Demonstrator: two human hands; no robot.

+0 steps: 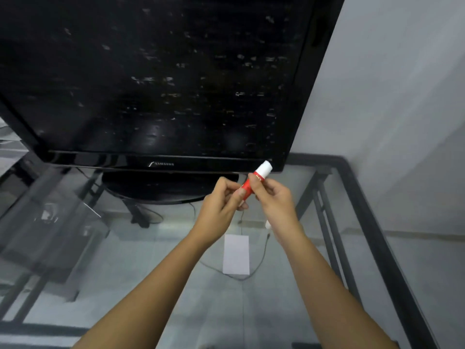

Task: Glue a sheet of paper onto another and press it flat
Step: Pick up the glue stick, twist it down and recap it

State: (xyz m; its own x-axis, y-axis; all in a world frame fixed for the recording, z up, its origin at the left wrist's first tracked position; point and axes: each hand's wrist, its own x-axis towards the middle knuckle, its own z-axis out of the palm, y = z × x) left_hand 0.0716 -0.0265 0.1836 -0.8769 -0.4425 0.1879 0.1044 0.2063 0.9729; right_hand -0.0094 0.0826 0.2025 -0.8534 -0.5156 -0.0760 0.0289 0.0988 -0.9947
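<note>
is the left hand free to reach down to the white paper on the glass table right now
Probably not yet. The left hand and right hand both grip the glue stick above the glass table. Nothing blocks the way to the white paper below, once it lets go.

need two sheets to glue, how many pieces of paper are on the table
1 clearly: a white paper lying flat on the glass table, between the forearms. A second sheet may lie beneath it or be hidden by the arms.

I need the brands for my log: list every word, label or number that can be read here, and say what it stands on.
"SAMSUNG": on the lower bezel of the big black flat-screen television.
Print on the red and white glue stick, held in the left hand and the right hand: mostly covered, unreadable.
White sheet of paper: blank.
</note>
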